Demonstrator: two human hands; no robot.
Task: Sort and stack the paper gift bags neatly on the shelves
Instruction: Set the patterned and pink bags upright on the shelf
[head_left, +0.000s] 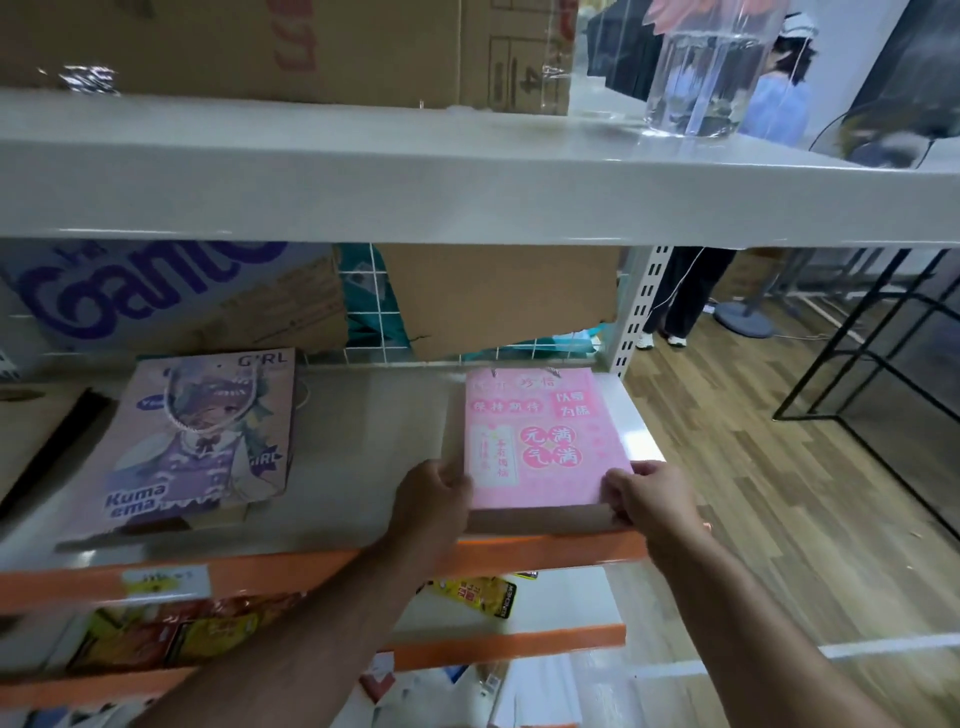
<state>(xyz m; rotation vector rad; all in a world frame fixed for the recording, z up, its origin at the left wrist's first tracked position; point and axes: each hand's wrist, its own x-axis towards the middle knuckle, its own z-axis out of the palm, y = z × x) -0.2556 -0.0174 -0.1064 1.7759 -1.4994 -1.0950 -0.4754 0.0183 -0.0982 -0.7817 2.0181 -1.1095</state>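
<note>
On the middle shelf (363, 457) lie two paper bags: a pink bag (540, 441) with red Chinese writing, its near corners gripped by the left hand (434, 499) and right hand (644, 499), and another bag (202, 441) reading "Kuma" and "GIRL".

Anime gift bag (208, 441) showing "G'RL" along top edge, "GIRL" near right side, "Kuma ema" in white at lower left corner. Pink gift bag (540, 441) carrying red Chinese characters: "元气满满" reading in four round badges, other lines staying too blurred. Purple-lettered cardboard box (156, 296) displaying big letters, roughly "Gant", cut off. Upper cardboard box (530, 78) bearing digit "4"; red lettering beside it not reading. Label (166, 582) on orange shelf beam (291, 574) showing illegible scrawl.
</note>
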